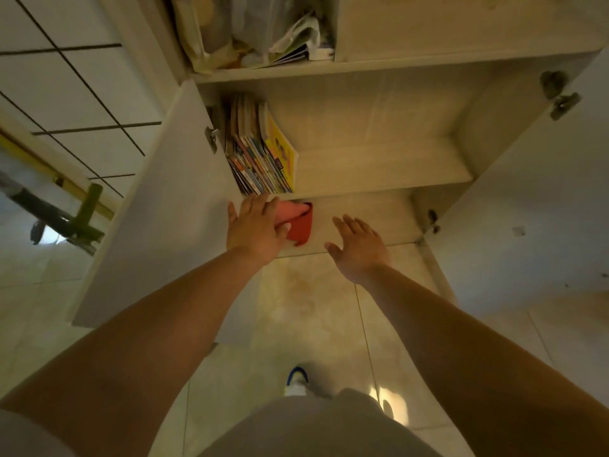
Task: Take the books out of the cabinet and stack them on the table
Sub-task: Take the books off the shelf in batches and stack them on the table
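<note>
While the left hand (255,229) grips a red book (298,227) low down, the right hand (357,247) waits open; the books (260,150) stand just above the left.

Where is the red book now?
Head view: the red book lies at the lowest shelf's front left, under the left hand, below the leaning books.

Both hands (255,227) (359,247) outstretched, fingers spread
</note>
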